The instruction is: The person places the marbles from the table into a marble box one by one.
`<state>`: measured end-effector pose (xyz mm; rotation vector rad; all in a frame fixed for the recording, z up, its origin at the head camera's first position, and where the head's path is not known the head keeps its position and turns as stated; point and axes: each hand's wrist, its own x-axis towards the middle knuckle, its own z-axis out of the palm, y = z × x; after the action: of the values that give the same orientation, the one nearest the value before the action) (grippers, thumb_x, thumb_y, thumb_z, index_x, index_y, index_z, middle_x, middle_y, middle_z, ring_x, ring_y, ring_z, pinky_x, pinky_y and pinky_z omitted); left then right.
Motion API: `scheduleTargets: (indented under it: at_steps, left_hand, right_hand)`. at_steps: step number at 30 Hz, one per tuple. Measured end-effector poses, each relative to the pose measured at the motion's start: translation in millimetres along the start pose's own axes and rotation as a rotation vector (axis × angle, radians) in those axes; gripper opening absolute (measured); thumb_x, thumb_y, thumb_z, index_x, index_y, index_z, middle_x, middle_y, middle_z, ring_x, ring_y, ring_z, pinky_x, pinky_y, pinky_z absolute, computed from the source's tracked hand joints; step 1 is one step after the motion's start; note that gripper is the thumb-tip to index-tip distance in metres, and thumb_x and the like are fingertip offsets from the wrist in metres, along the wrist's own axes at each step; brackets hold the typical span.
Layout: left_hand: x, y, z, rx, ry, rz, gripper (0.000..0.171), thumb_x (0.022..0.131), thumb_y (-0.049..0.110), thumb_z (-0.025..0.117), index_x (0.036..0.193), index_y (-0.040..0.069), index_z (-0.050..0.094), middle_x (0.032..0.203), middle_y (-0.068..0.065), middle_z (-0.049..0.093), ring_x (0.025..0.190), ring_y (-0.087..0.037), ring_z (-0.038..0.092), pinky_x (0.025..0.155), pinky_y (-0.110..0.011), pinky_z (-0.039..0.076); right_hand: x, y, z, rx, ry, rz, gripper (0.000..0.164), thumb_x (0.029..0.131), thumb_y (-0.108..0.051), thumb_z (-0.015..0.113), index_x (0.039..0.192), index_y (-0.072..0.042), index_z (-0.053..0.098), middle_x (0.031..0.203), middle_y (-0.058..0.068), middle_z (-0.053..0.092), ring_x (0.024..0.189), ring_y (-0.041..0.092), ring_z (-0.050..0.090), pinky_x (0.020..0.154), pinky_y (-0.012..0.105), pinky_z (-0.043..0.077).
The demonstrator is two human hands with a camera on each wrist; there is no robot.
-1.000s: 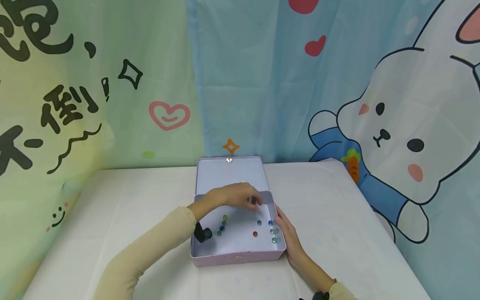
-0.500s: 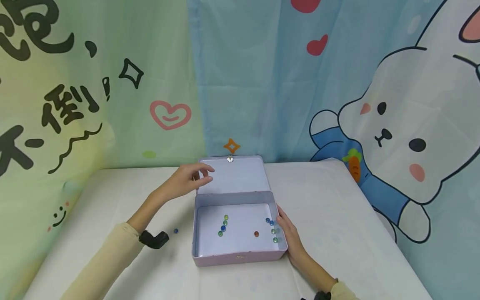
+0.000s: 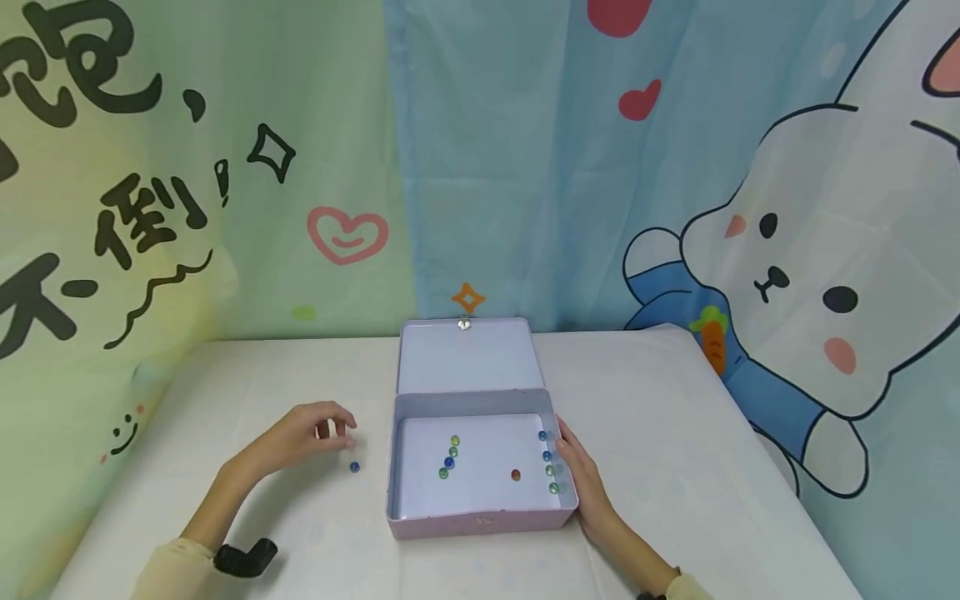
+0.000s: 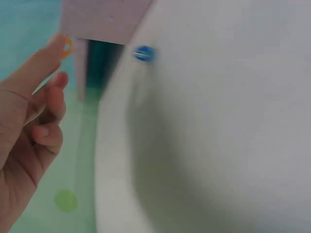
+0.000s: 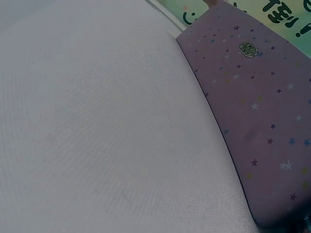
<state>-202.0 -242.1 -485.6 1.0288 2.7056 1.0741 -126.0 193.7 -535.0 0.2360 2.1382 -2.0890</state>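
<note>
A blue glass marble (image 3: 355, 467) lies on the white table left of the box. My left hand (image 3: 303, 437) hovers just behind and left of it, thumb and fingers apart and bent, holding nothing. In the left wrist view the same marble (image 4: 144, 53) is apart from the fingers (image 4: 43, 63). My right hand (image 3: 585, 483) rests against the right wall of an open lilac tin box (image 3: 480, 523), fingers along its side. Inside, several green and blue marbles (image 3: 449, 462) form a line at the left, an orange-brown marble (image 3: 515, 475) lies alone, and several more (image 3: 550, 470) line the right wall.
The box lid (image 3: 468, 358) stands tipped back behind the box, near the table's rear edge. A printed curtain (image 3: 487, 167) hangs behind the table. White tablecloth (image 3: 315, 533) surrounds the box. The right wrist view shows the box's star-printed front (image 5: 262, 111).
My left hand has moved from over the box, out leftward and down to near the loose blue marble. A blue marble inside has rolled to the right wall. My right hand stays in place.
</note>
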Motion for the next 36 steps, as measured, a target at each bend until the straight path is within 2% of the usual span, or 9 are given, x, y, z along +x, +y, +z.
scheduleTargets:
  at_steps: [3,6,13,18,25,30,33,36]
  left_hand:
    - [-13.6,-4.8,5.5,-0.009,-0.085,0.027,0.029,0.084,0.026,0.075,0.106,0.009,0.067,0.086,0.009,0.064,0.070,0.002,0.053,0.063,-0.019,0.048]
    - [-20.6,-6.7,10.5,-0.010,-0.131,0.032,0.029,0.085,0.027,0.074,0.108,0.010,0.068,0.089,0.008,0.066,0.069,0.004,0.054,0.064,-0.018,0.049]
    - [-20.7,-5.9,20.6,0.070,-0.187,0.005,0.024,0.086,0.030,0.073,0.105,0.016,0.072,0.089,0.012,0.067,0.072,0.007,0.052,0.064,-0.017,0.047]
    - [-18.0,-4.3,24.8,0.105,-0.188,0.005,0.017,0.087,0.023,0.072,0.102,0.016,0.074,0.092,0.010,0.069,0.077,0.006,0.054,0.068,-0.018,0.049]
    - [-17.4,-0.8,23.3,0.116,-0.179,0.019,0.014,0.087,0.017,0.072,0.100,0.013,0.074,0.092,0.006,0.070,0.079,0.004,0.056,0.068,-0.019,0.050]
    - [-14.8,-0.2,19.7,0.108,-0.172,-0.007,0.014,0.087,0.016,0.071,0.101,0.014,0.074,0.093,0.006,0.070,0.079,0.004,0.056,0.067,-0.018,0.050]
    - [-11.5,-1.2,16.0,0.114,-0.148,0.004,0.016,0.087,0.012,0.072,0.102,0.012,0.073,0.094,0.004,0.071,0.079,0.003,0.057,0.067,-0.018,0.050]
    - [-6.9,-1.9,11.3,0.114,-0.094,0.034,0.015,0.085,0.008,0.072,0.101,0.008,0.073,0.093,0.002,0.072,0.076,0.001,0.057,0.066,-0.019,0.050]
  right_hand:
    - [-0.8,-0.1,0.1,-0.005,-0.003,-0.005,0.055,0.103,-0.038,0.035,0.155,-0.022,0.023,0.163,0.002,0.018,0.152,0.028,0.008,0.121,0.056,0.004]
    - [-1.2,0.1,0.5,-0.007,-0.003,-0.009,0.056,0.103,-0.039,0.036,0.155,-0.022,0.024,0.163,0.003,0.018,0.152,0.029,0.008,0.121,0.056,0.004]
    - [-1.7,-1.0,0.5,-0.015,-0.010,-0.012,0.057,0.103,-0.040,0.036,0.155,-0.022,0.023,0.163,0.003,0.018,0.153,0.028,0.007,0.121,0.056,0.003]
    - [-1.7,-0.9,0.5,-0.013,-0.002,-0.007,0.057,0.103,-0.039,0.036,0.155,-0.022,0.023,0.164,0.003,0.017,0.153,0.029,0.006,0.121,0.057,0.002]
    - [-2.0,-0.5,0.5,-0.008,-0.005,-0.012,0.056,0.102,-0.039,0.036,0.154,-0.024,0.024,0.163,0.003,0.018,0.152,0.029,0.008,0.120,0.058,0.003]
    - [-1.5,-0.7,-0.4,-0.003,-0.005,-0.005,0.056,0.102,-0.038,0.037,0.155,-0.023,0.024,0.163,0.003,0.018,0.152,0.029,0.008,0.120,0.057,0.003]
    - [-1.2,-1.1,-0.4,-0.007,-0.004,-0.002,0.056,0.102,-0.037,0.036,0.155,-0.023,0.024,0.163,0.003,0.018,0.152,0.029,0.008,0.120,0.057,0.003]
    - [-0.5,-2.0,0.8,-0.018,-0.002,0.007,0.057,0.102,-0.039,0.036,0.155,-0.023,0.023,0.164,0.003,0.017,0.153,0.028,0.008,0.121,0.056,0.003]
